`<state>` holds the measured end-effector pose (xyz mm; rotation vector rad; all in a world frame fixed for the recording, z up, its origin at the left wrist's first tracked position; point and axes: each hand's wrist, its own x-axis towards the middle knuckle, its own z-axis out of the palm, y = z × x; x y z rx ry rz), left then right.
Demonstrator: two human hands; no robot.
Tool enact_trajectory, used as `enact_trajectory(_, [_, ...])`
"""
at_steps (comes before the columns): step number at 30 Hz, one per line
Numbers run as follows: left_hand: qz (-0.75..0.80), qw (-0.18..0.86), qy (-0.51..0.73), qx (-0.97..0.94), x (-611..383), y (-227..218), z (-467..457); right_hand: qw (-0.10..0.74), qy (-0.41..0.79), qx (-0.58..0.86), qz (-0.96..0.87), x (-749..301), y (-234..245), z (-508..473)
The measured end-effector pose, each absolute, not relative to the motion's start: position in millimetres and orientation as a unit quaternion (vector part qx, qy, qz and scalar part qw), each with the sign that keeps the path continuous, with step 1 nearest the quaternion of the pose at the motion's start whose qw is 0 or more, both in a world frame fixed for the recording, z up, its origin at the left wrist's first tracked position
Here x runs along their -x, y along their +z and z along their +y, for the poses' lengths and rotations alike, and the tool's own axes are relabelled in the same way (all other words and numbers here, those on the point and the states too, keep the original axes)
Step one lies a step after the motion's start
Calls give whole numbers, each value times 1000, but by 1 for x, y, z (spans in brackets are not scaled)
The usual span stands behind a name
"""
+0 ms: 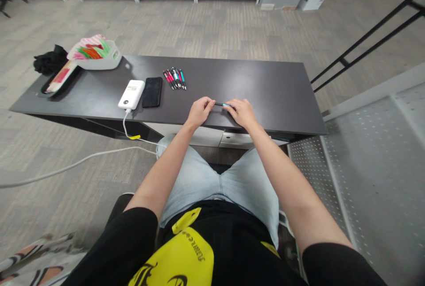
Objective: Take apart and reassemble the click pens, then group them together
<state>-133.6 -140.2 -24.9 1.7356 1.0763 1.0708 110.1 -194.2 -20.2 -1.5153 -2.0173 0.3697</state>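
A slim pen, dark with a light blue part, lies level between my two hands just above the table's front half. My left hand pinches its dark end between thumb and fingers. Around the blue end, the fingers of my right hand are closed, hiding its tip. Farther back and to the left, several pens with red, blue and black barrels lie side by side in a loose row.
On the dark table, a black phone lies beside a white power bank with a cable hanging over the front edge. At far left are a white basket, a black tray and black cloth. A black metal frame rises at right.
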Motion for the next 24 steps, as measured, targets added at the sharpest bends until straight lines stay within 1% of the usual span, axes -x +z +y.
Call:
enact_trajectory(6, [422, 403, 433, -687, 132, -25, -140, 285, 146, 574, -754, -108, -17, -195])
enact_trajectory(9, [435, 409, 419, -684, 129, -21, -142, 300, 147, 579, -744, -108, -16, -195])
enact_trajectory(12, [458, 411, 413, -671, 127, -14, -144, 367, 170, 592, -697, -111, -19, -192])
enact_trajectory(15, [476, 416, 424, -649, 127, -9, -146, 453, 228, 610, -609, -114, -26, -187])
enact_trajectory(18, [475, 426, 414, -650, 128, -7, -148, 521, 282, 592, -546, -116, -31, -182])
enact_trajectory(21, [446, 428, 377, -689, 130, -7, -150, 578, 318, 579, -479, -117, -32, -179])
enact_trajectory(24, [413, 424, 354, -724, 130, -8, -152, 613, 330, 581, -421, -118, -29, -179])
